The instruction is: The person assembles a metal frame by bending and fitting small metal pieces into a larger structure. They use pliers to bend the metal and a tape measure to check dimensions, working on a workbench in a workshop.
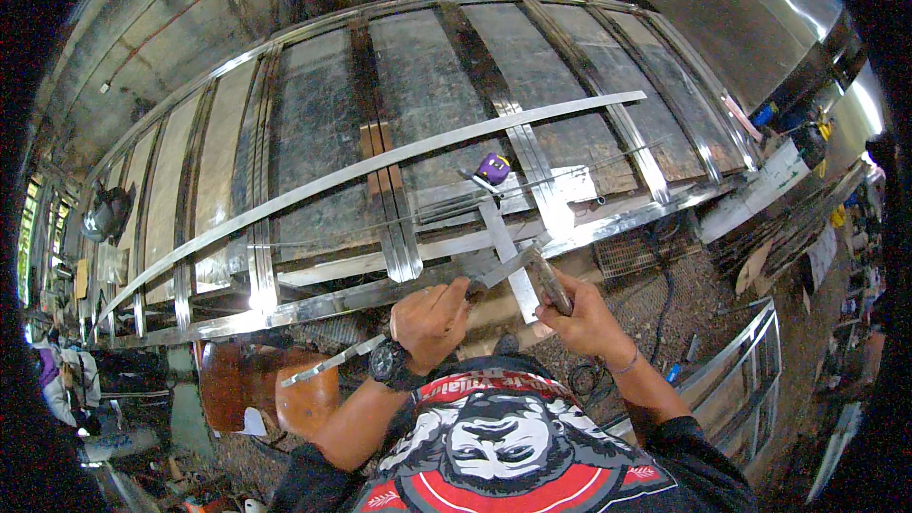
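Observation:
My left hand [432, 323], with a dark watch at its wrist, is closed around a narrow metal strip [332, 362]. One end sticks out at lower left; a flat metal piece shows beyond the knuckles, though the hand hides whether they join. My right hand [578, 318] grips a worn, brownish-grey bar-like tool [553, 287], its kind unclear. Between my hands a flat metal bar [509, 252] lies across the near edge of a large shiny metal frame [380, 192]. Just past that bar sits a purple and yellow tape measure [493, 168].
A long metal strip [399, 158] lies diagonally over the frame's crossbars. A black helmet-like object [106, 213] rests at the far left. Bundled boards [774, 218] lie at the right, and a smaller metal frame [750, 370] stands at lower right near dark cables [665, 290].

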Demonstrator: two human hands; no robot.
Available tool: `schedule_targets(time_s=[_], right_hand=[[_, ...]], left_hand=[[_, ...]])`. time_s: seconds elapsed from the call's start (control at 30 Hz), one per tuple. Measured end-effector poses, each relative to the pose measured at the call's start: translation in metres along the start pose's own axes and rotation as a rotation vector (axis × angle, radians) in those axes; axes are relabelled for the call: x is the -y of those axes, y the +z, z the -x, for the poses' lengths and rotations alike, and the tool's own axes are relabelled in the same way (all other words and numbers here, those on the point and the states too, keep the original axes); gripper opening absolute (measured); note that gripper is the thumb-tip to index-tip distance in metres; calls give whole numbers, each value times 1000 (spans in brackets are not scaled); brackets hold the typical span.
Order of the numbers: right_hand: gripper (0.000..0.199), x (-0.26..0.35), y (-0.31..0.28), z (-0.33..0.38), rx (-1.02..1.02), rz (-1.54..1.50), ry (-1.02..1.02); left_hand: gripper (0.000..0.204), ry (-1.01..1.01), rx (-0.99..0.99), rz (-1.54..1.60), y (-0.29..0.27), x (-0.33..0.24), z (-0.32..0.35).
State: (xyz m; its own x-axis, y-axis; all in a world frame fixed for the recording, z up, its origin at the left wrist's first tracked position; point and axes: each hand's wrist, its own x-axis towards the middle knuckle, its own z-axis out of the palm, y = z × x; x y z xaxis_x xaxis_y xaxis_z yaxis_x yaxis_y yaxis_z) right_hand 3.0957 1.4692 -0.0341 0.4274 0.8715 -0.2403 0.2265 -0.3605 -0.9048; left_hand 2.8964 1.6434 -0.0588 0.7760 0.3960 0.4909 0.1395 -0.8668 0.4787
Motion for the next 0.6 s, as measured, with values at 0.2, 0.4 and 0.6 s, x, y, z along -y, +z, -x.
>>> schedule_targets(time_s=[0.2, 0.4, 0.6], right_hand=[[65, -12, 0, -3, -30, 41, -118], [71, 18, -5, 2, -71, 457, -175], [73, 19, 4, 4, -101, 522, -176]], left_hand=[[37, -64, 39, 72, 7, 7, 5], [32, -147, 116, -5, 4, -4, -4], [31, -177, 118, -12, 11, 0, 2]])
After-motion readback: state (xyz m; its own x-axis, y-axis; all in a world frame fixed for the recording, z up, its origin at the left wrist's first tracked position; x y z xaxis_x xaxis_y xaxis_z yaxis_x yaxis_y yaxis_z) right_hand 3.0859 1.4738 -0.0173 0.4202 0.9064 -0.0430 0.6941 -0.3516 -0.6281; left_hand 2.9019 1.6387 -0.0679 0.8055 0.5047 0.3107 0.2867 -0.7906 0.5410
